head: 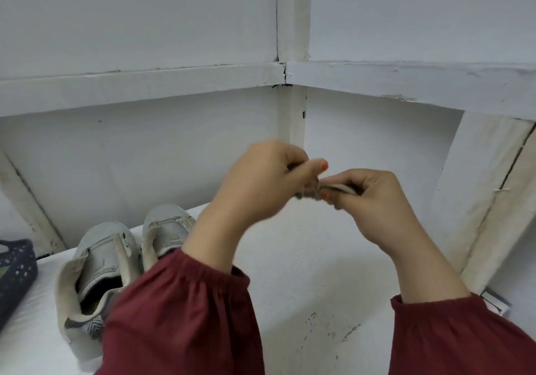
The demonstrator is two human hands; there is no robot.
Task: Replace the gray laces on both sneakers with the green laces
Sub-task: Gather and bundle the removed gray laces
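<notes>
A dark blue basket (16, 270) is sitting at the left edge, cut off by the frame. Two gray sneakers (110, 273) are standing side by side on the white table (304, 258), toes pointing at the wall, with the near one partly hidden behind the maroon sleeve (185, 316). The left hand (261, 180) is being held raised above the table, fingers curled, pinching one end of a bunched gray lace (333, 189). The right hand (377, 203) is gripping the other end, thumb on top. The lace is blurred, mostly hidden by fingers.
</notes>
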